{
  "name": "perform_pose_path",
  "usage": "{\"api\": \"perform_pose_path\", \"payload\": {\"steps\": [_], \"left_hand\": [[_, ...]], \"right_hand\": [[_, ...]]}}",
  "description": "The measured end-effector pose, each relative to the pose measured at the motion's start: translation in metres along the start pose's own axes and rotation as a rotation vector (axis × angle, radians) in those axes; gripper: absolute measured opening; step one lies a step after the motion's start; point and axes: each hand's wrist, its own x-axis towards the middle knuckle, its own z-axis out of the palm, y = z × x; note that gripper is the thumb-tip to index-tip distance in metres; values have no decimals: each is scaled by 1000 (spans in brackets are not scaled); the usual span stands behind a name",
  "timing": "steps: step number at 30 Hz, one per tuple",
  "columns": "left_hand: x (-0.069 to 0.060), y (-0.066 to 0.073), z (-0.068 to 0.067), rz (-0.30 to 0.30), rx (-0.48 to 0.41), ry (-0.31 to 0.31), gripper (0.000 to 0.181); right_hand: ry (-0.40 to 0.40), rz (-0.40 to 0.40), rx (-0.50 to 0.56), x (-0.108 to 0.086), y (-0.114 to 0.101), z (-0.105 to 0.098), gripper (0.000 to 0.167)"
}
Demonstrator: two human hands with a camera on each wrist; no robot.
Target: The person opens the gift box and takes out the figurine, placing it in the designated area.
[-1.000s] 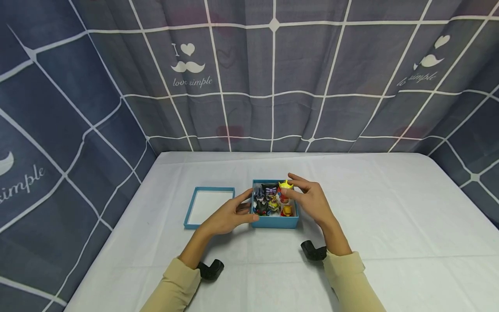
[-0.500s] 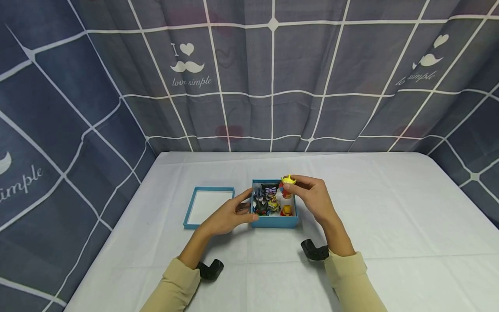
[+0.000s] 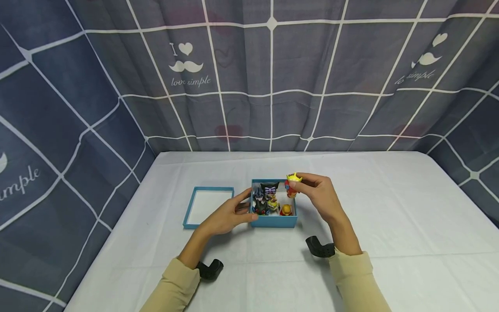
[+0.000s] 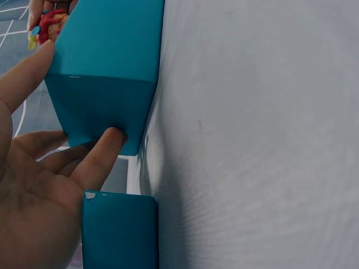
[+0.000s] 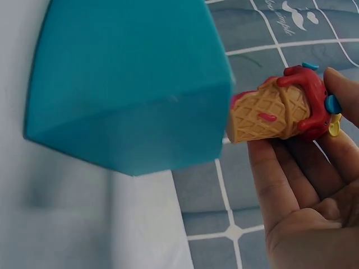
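A blue box [image 3: 274,222] sits without its lid at the middle of the table, with several small toy figures [image 3: 260,207] inside. My left hand [image 3: 226,216] holds the box by its left end, thumb at the front corner and fingers along the side wall. Pinched between thumb and fingers of my right hand [image 3: 321,197] is an ice-cream-cone toy figure [image 5: 280,106] with a waffle base, red topping and yellow top [image 3: 293,178]. It is raised at the box's right rim. A small orange-and-red figure [image 3: 286,210] lies in the box's front right corner.
The blue-edged lid [image 3: 208,207] lies with its white inside up, left of the box and partly behind my left hand. White cloth [image 3: 390,208] covers the table. Grey gridded curtains [image 3: 249,117] stand behind and at both sides. Each wrist carries a black mount [image 3: 319,247].
My right hand has lifted the ice-cream-cone figure from its place in the box and moved it right to the rim. My left hand and the box stay put.
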Motion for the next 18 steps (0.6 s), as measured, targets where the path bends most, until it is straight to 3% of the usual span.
{"api": "perform_pose_path", "payload": {"steps": [6,14,18], "left_hand": [[0,0,0,1,-3,0,85],[-1,-1,0,1,5,1,86],[0,-2,1,4,-1,0,86]], "right_hand": [[23,25,-28,0,1,-11,39],[-48,-3,-15,-1,5,-20,33],[-46,15,-33,-1,8,-25,36]]}}
